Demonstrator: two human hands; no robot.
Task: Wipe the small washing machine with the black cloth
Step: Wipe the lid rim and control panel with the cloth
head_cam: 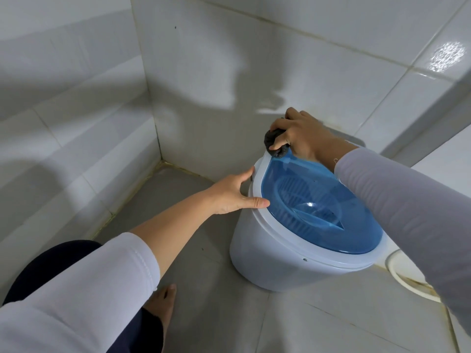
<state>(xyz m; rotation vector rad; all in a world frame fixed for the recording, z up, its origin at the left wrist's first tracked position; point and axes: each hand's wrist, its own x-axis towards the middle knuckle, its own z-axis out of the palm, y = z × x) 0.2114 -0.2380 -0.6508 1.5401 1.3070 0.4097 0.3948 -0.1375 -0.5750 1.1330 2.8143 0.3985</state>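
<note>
The small washing machine (267, 253) is a white round tub with a see-through blue lid (318, 207), standing on the grey floor in a tiled corner. My right hand (303, 136) is bunched around the black cloth (274, 143) and presses it on the far edge of the lid, at the white rim. My left hand (235, 193) rests against the machine's left rim, thumb on top of the rim and fingers spread along the side.
White tiled walls (89, 110) close in on the left and behind the machine. A round white floor fitting with rust stains (405, 276) lies right of the machine. My bare foot (163, 304) and dark-clad knee (51, 266) are at the lower left.
</note>
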